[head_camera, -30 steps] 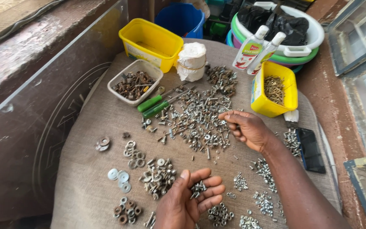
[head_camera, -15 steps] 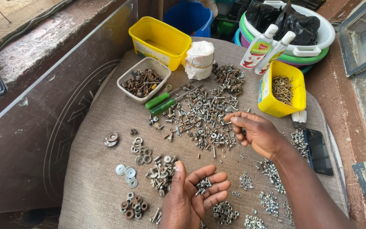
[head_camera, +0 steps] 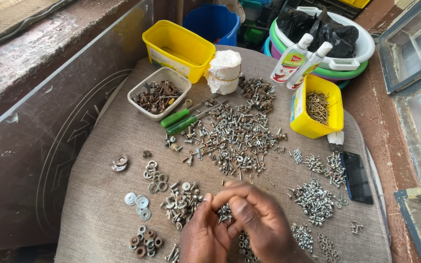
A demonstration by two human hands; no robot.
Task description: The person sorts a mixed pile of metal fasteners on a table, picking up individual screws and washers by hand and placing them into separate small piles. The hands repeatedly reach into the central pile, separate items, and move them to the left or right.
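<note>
Hands meet low: left hand (head_camera: 203, 236) cupped, right hand (head_camera: 259, 219) grip pinching small screws (head_camera: 225, 213).

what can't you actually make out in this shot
- Head view: what the left hand and right hand pinch; fingers cover it.
- Head view: wrists and the small hardware piles near them, cut off by the bottom edge.
- Head view: contents of the white basin, hidden by a black bag.

Bare cloth (head_camera: 98, 214) lies open leftward; the screw pile (head_camera: 235, 139) blocks ahead.
</note>
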